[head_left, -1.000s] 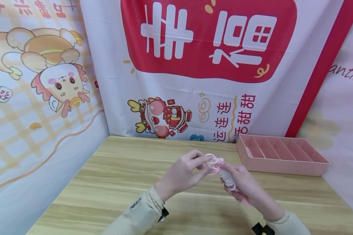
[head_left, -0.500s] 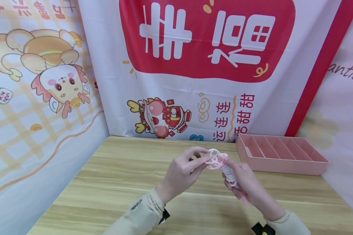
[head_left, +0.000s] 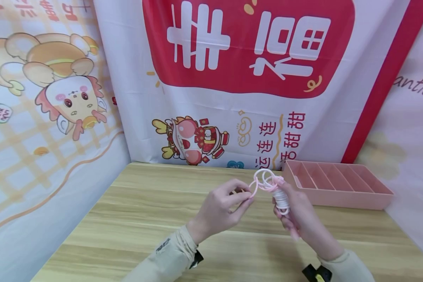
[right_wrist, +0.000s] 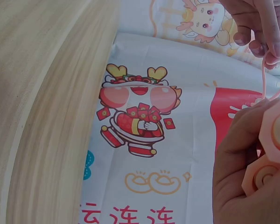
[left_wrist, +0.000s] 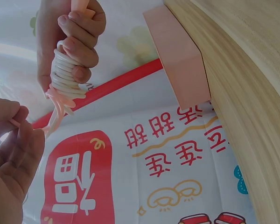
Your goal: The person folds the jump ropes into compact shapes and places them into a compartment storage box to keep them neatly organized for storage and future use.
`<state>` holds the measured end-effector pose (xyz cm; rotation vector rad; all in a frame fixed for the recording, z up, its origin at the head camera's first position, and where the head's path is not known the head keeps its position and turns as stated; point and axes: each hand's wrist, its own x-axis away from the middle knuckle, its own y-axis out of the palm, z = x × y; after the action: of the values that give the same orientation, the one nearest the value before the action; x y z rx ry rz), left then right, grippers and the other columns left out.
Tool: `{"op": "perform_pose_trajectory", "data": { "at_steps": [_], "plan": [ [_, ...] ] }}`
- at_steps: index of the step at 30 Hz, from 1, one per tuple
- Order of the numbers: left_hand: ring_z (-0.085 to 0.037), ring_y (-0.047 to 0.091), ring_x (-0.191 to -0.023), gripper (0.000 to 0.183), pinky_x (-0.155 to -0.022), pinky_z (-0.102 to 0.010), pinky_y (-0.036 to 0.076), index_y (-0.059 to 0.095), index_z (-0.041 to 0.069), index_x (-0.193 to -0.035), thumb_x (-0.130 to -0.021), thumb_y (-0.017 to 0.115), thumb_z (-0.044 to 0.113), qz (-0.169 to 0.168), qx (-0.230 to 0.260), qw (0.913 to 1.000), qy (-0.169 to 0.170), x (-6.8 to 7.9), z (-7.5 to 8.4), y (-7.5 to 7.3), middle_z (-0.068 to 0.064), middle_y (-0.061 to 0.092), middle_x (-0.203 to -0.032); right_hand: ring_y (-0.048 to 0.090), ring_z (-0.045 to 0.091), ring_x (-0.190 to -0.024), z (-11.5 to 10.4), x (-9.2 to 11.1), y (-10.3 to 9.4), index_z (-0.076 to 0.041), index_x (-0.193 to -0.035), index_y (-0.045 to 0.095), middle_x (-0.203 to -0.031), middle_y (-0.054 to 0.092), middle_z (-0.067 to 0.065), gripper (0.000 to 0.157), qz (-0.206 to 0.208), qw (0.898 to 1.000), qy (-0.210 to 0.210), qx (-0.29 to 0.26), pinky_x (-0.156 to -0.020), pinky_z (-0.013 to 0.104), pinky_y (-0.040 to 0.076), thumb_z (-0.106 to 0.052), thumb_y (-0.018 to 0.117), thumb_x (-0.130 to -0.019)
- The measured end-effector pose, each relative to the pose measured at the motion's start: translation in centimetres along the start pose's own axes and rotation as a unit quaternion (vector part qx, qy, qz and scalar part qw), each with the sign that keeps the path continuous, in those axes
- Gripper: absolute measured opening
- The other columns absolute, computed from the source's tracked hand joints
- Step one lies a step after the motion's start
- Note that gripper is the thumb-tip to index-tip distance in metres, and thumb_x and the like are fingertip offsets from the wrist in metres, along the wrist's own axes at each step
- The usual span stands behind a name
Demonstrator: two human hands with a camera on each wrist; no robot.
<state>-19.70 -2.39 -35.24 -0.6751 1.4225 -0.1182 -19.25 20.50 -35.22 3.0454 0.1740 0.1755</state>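
A skipping rope with pale pink and white cord is wound into a tight bundle. My right hand grips this bundle, fingers curled round its handles and coils. Two pink octagonal handle ends show beside the palm in the right wrist view. From the top of the bundle, loose cord loops stand out to the left. My left hand pinches one strand of that cord between thumb and fingers. White turns of cord lie stacked under the right fingers in the left wrist view. Both hands are raised above the table.
A pink box with several narrow compartments stands at the back right of the wooden table. Printed cloth hangs behind the table and along its sides.
My right hand has moved slightly right and up with the bundle. The gap between the hands has widened, and the pinched cord has drawn out into a longer loop.
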Motion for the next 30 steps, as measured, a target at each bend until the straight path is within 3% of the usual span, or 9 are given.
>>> {"op": "perform_pose_trajectory", "data": {
  "at_steps": [3,10,13,20,25,30],
  "plan": [
    [-0.007,0.058,-0.087,0.005,-0.079,-0.012,0.047,0.074,0.006,-0.089,-0.088,0.072,0.010,-0.010,-0.009,0.9999,0.000,0.1,0.1,0.0,-0.002,0.062,-0.098,0.036,0.010,-0.032,-0.1,-0.2,0.0,0.002,-0.084,0.054,-0.056,0.054,0.009,0.063,-0.002,1.000,-0.010,-0.009,-0.028,0.024,0.033,-0.060,0.056,-0.093],
    [-0.003,0.054,-0.075,0.010,-0.070,-0.009,0.045,0.069,0.011,-0.082,-0.092,0.068,0.012,-0.054,0.006,0.9978,-0.039,0.3,0.4,0.1,0.005,0.061,-0.080,0.037,0.011,-0.033,0.3,-0.3,0.0,0.001,-0.082,0.056,-0.057,0.054,0.008,0.059,0.007,0.999,-0.032,-0.044,-0.029,0.024,0.035,-0.057,0.056,-0.094],
    [-0.003,0.049,-0.072,0.016,-0.067,-0.010,0.042,0.066,0.012,-0.078,-0.094,0.064,0.011,-0.065,0.003,0.9976,-0.022,0.2,0.7,0.4,0.008,0.057,-0.075,0.037,0.010,-0.034,0.7,-0.4,-0.1,0.000,-0.083,0.056,-0.057,0.054,0.007,0.057,-0.003,0.998,-0.032,-0.057,-0.029,0.023,0.035,-0.056,0.055,-0.095],
    [-0.007,0.040,-0.070,0.025,-0.070,-0.019,0.038,0.054,0.015,-0.071,-0.094,0.063,0.013,-0.129,-0.003,0.9904,0.050,0.1,2.1,0.9,0.010,0.045,-0.072,0.035,0.007,-0.036,1.1,-0.6,-0.7,-0.002,-0.083,0.054,-0.057,0.052,0.005,0.053,-0.029,0.996,-0.030,-0.074,-0.030,0.021,0.032,-0.053,0.052,-0.098],
    [-0.008,0.038,-0.071,0.028,-0.070,-0.020,0.035,0.052,0.017,-0.069,-0.094,0.064,0.013,-0.142,0.011,0.9880,0.059,0.1,2.1,0.9,0.010,0.044,-0.072,0.035,0.005,-0.037,1.1,-0.8,-1.0,-0.003,-0.085,0.054,-0.059,0.052,0.004,0.052,-0.049,0.995,-0.024,-0.087,-0.032,0.020,0.033,-0.052,0.050,-0.099],
    [-0.008,0.045,-0.079,0.021,-0.076,-0.018,0.039,0.061,0.013,-0.076,-0.097,0.061,0.014,-0.139,0.015,0.9891,0.045,0.2,1.8,1.1,0.008,0.053,-0.079,0.037,0.006,-0.037,0.9,-0.9,-1.3,-0.002,-0.085,0.054,-0.059,0.053,0.004,0.053,-0.048,0.993,-0.032,-0.099,-0.033,0.020,0.034,-0.053,0.049,-0.100]
  ]
}}
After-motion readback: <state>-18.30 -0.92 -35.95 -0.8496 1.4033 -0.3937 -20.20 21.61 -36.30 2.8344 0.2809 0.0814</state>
